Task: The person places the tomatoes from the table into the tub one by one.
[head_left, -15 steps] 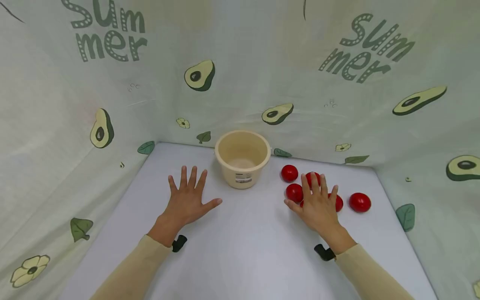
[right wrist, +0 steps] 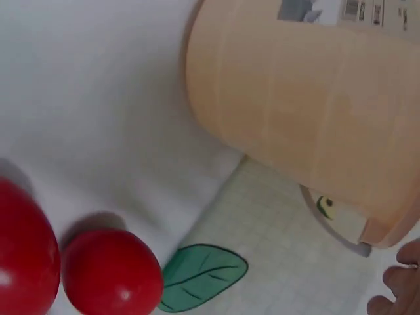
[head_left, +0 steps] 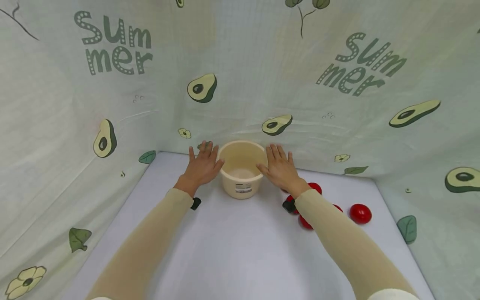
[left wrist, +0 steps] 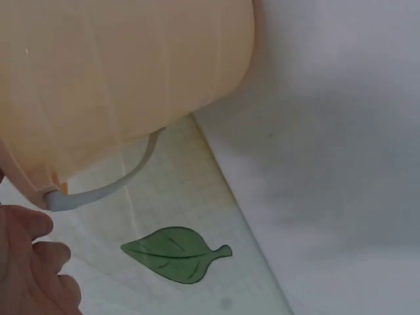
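Note:
A cream plastic bucket (head_left: 241, 191) with a printed label stands upright at the back of the table. Its thin pale handle (left wrist: 108, 192) hangs at the far side, seen in the left wrist view. Left of the rim is my left hand (head_left: 202, 167), fingers straight and spread, thumb towards the bucket. On the opposite side my right hand (head_left: 280, 168) extends its fingers, with the thumb overlapping the rim in the head view. Whether either hand touches the bucket I cannot tell. In the wrist views only fingertips show, close to the rim.
Several shiny red round objects lie on the right, partly hidden by my right forearm; one red ball-like object (head_left: 360, 213) sits apart. Two show in the right wrist view, including a smaller-looking red one (right wrist: 113, 272). A printed cloth (head_left: 240, 108) rises behind the white table (head_left: 228, 254).
Both hands have moved forward and inward, from over the table and the red objects to either side of the bucket. The head view has tilted slightly up.

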### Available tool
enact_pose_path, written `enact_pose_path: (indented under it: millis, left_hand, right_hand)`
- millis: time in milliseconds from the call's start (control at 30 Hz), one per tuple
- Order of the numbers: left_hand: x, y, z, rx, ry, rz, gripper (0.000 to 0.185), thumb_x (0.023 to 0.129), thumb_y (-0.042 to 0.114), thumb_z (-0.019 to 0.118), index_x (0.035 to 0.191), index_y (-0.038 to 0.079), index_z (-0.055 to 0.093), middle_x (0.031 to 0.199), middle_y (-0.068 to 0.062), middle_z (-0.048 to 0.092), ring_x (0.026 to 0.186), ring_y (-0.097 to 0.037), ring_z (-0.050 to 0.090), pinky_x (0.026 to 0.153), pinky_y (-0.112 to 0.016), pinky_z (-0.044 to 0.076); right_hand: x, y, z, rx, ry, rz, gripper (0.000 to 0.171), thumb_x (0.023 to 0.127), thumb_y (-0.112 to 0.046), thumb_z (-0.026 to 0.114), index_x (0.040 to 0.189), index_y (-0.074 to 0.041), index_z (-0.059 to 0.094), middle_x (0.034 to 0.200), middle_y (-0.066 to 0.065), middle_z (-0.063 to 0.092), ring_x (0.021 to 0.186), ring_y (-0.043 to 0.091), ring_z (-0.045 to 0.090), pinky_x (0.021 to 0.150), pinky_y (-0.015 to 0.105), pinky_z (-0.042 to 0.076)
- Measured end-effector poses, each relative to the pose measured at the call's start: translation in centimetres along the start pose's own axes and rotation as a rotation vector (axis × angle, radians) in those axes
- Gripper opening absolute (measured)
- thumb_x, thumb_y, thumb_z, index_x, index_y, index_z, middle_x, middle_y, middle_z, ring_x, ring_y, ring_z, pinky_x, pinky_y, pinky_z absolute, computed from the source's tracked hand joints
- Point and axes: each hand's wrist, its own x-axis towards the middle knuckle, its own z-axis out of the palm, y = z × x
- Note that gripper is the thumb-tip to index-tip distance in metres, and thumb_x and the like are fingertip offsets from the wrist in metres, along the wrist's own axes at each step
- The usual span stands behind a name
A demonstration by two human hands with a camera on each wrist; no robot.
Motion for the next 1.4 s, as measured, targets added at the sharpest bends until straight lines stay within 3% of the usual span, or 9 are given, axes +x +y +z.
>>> enact_pose_path:
  millis: [167,433,600,900,1000,1233,1400]
  left_hand:
    - [1.1,0.6,0.4,-0.076,-0.113,0.028,0.073,0.115,0.048,0.025,0.170,0.004,0.005,0.178,-0.015,0.002,0.165,-0.032,-0.006,0.130,-0.065,-0.005]
    - [0.0,1.9,0.0,-0.028,-0.135,0.061,0.077,0.114,0.052,0.023,0.169,0.001,0.006,0.178,-0.016,0.006,0.166,-0.031,-0.001,0.131,-0.061,0.000]
    - [-2.4,3.1,0.2,0.001,-0.118,0.096,0.077,0.113,0.051,0.027,0.168,-0.001,0.010,0.177,-0.018,0.011,0.165,-0.033,0.005,0.131,-0.062,0.005]
    - [-9.2,4.4,0.7,-0.040,-0.059,0.173,0.075,0.113,0.046,0.037,0.166,-0.004,0.020,0.174,-0.022,0.020,0.163,-0.037,0.016,0.130,-0.064,0.012]
    - [-10.9,4.6,1.0,-0.053,-0.068,0.188,0.075,0.113,0.046,0.038,0.166,-0.003,0.019,0.175,-0.021,0.019,0.164,-0.035,0.016,0.130,-0.064,0.011]
    - [-11.9,4.9,1.1,-0.051,-0.025,0.229,0.075,0.113,0.046,0.040,0.166,-0.003,0.021,0.174,-0.020,0.021,0.163,-0.036,0.017,0.130,-0.065,0.011]
    - [-12.0,4.8,1.1,-0.060,-0.060,0.239,0.076,0.113,0.046,0.040,0.167,-0.002,0.018,0.175,-0.018,0.018,0.164,-0.033,0.013,0.130,-0.064,0.009]
  right_hand:
    - [0.7,-0.1,0.6,0.089,-0.093,0.008,0.087,0.110,-0.061,0.033,0.168,0.000,0.011,0.177,0.019,0.012,0.165,0.038,0.007,0.129,0.068,0.007]
    - [-1.2,0.0,0.2,0.040,-0.086,-0.014,0.088,0.109,-0.060,0.035,0.166,0.004,0.016,0.174,0.024,0.019,0.163,0.040,0.014,0.129,0.067,0.010]
    - [-4.4,-0.6,0.2,0.013,-0.036,-0.016,0.087,0.108,-0.058,0.041,0.165,0.006,0.023,0.172,0.025,0.026,0.161,0.043,0.021,0.128,0.069,0.014]
    - [-12.0,-3.1,0.6,0.033,0.050,-0.038,0.094,0.102,-0.062,0.057,0.161,0.007,0.033,0.167,0.025,0.037,0.157,0.044,0.031,0.125,0.070,0.022]
    - [-14.3,-3.5,0.9,0.058,0.077,-0.052,0.095,0.100,-0.062,0.061,0.160,0.008,0.035,0.166,0.026,0.039,0.155,0.045,0.035,0.124,0.070,0.025]
    - [-15.8,-3.7,1.2,0.092,0.136,-0.059,0.094,0.099,-0.059,0.064,0.160,0.007,0.037,0.165,0.024,0.041,0.154,0.045,0.036,0.125,0.068,0.025]
    - [-16.1,-3.6,1.2,0.094,0.140,-0.055,0.094,0.097,-0.060,0.066,0.158,0.007,0.040,0.162,0.024,0.045,0.154,0.044,0.037,0.126,0.067,0.025]
